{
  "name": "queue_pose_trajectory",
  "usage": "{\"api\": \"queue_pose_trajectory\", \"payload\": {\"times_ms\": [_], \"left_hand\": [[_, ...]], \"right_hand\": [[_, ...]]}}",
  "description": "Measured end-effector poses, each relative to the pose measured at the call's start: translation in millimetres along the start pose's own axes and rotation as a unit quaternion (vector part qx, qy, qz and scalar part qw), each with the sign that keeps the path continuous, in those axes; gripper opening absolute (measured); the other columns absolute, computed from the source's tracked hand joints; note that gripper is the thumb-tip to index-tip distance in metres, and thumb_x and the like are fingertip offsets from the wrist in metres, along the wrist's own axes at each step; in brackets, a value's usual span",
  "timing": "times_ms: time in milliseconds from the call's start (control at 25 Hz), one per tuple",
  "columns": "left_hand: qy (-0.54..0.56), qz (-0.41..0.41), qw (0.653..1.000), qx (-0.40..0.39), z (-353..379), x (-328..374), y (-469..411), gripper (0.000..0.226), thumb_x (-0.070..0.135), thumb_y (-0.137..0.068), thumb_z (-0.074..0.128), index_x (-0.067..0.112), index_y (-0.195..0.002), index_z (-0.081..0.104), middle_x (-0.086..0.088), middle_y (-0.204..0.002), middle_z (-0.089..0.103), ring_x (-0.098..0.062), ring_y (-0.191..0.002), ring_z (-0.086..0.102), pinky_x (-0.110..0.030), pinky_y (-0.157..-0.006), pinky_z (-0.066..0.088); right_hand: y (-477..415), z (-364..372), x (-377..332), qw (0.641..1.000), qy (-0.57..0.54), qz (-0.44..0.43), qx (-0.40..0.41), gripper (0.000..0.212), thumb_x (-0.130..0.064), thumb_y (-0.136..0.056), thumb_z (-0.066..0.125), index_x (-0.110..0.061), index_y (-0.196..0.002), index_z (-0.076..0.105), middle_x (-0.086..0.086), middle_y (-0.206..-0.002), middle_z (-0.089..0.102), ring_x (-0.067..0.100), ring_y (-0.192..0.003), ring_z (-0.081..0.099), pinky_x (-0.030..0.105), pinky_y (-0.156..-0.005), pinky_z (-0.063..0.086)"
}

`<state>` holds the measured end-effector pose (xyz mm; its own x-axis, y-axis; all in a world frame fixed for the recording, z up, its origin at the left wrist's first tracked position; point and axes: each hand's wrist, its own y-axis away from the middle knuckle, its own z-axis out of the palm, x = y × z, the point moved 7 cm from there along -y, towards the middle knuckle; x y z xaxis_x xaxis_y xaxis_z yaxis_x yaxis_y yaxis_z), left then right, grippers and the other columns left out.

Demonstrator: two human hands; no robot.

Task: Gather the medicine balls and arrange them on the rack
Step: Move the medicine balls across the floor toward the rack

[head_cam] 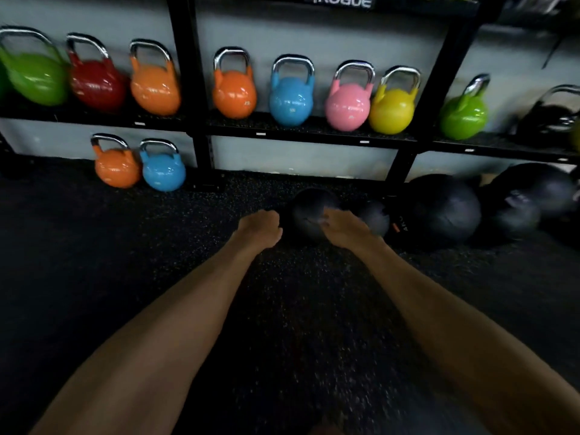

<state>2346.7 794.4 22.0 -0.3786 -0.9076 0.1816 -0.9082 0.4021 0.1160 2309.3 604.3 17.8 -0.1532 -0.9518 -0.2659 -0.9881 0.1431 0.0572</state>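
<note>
A black medicine ball [309, 208] lies on the dark rubber floor in front of the black rack [314, 135]. My left hand [260, 227] is close beside the ball's left side, its fingers bent downward and holding nothing. My right hand [343, 229] lies against the ball's right front, fingertips on its surface. More black medicine balls sit on the floor to the right: a small one [375, 216], a large one [445, 208] and two further ones [514, 216] [543, 186]. The picture is blurred.
Coloured kettlebells fill the rack's shelf, among them an orange one [233, 94], a blue one [290, 102], a pink one [346, 106] and a yellow one [392, 109]. An orange kettlebell [116, 167] and a blue kettlebell [163, 171] stand on the floor at the left.
</note>
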Motion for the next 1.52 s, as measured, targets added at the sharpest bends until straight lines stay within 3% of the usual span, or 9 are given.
{"api": "queue_pose_trajectory", "payload": {"times_ms": [120,360,480,760,1000,1320,1520], "left_hand": [[0.002,0.043,0.999,-0.004,-37,37,44,0.036,0.037,-0.101,0.048,0.012,-0.123,0.060,-0.016,-0.126,0.060,-0.035,-0.110,0.061,-0.043,-0.088,0.050],[-0.007,0.101,0.993,-0.052,-145,135,138,0.041,0.039,-0.102,0.046,0.011,-0.130,0.056,-0.018,-0.135,0.055,-0.036,-0.120,0.057,-0.043,-0.094,0.048],[-0.001,0.131,0.990,-0.049,-219,183,196,0.039,0.038,-0.102,0.046,0.010,-0.125,0.060,-0.018,-0.130,0.061,-0.036,-0.116,0.059,-0.041,-0.091,0.050],[0.007,0.085,0.993,-0.077,-353,234,383,0.032,0.037,-0.101,0.049,0.014,-0.118,0.063,-0.012,-0.119,0.066,-0.033,-0.106,0.064,-0.041,-0.086,0.051],[-0.025,0.029,0.994,-0.100,-385,211,511,0.031,0.038,-0.102,0.047,0.016,-0.119,0.060,-0.010,-0.120,0.063,-0.029,-0.106,0.063,-0.042,-0.085,0.051],[0.006,-0.010,0.989,-0.149,-346,151,740,0.027,0.038,-0.102,0.046,0.018,-0.113,0.060,-0.007,-0.111,0.062,-0.022,-0.090,0.061,-0.037,-0.070,0.048],[0.006,-0.057,0.986,-0.158,-306,107,892,0.032,0.035,-0.102,0.048,0.011,-0.116,0.064,-0.014,-0.121,0.064,-0.032,-0.110,0.063,-0.043,-0.090,0.052]], "right_hand": [[63,-43,10,0.999,-0.004,0.033,-0.014,0.034,-0.037,-0.103,0.042,-0.010,-0.116,0.058,0.019,-0.117,0.063,0.038,-0.107,0.061,0.041,-0.085,0.050],[191,-188,5,0.995,0.003,0.091,-0.029,0.039,-0.033,-0.103,0.043,-0.007,-0.126,0.059,0.024,-0.132,0.057,0.042,-0.121,0.054,0.045,-0.097,0.047],[256,-266,-3,0.990,-0.002,0.131,-0.050,0.039,-0.036,-0.101,0.044,-0.011,-0.126,0.059,0.022,-0.127,0.061,0.041,-0.113,0.060,0.043,-0.090,0.050],[413,-406,-75,0.987,0.008,0.110,-0.114,0.038,-0.036,-0.102,0.042,-0.011,-0.126,0.057,0.018,-0.126,0.062,0.037,-0.112,0.061,0.041,-0.085,0.048],[519,-429,-144,0.990,-0.001,0.069,-0.123,0.036,-0.036,-0.103,0.042,-0.012,-0.124,0.058,0.015,-0.123,0.064,0.036,-0.109,0.062,0.043,-0.087,0.051],[705,-380,-246,0.988,0.000,0.053,-0.148,0.031,-0.036,-0.103,0.043,-0.016,-0.120,0.059,0.009,-0.110,0.065,0.026,-0.094,0.064,0.044,-0.083,0.055],[828,-329,-304,0.981,0.007,0.007,-0.192,0.035,-0.039,-0.103,0.042,-0.013,-0.117,0.060,0.013,-0.110,0.067,0.032,-0.096,0.065,0.045,-0.084,0.055]]}}
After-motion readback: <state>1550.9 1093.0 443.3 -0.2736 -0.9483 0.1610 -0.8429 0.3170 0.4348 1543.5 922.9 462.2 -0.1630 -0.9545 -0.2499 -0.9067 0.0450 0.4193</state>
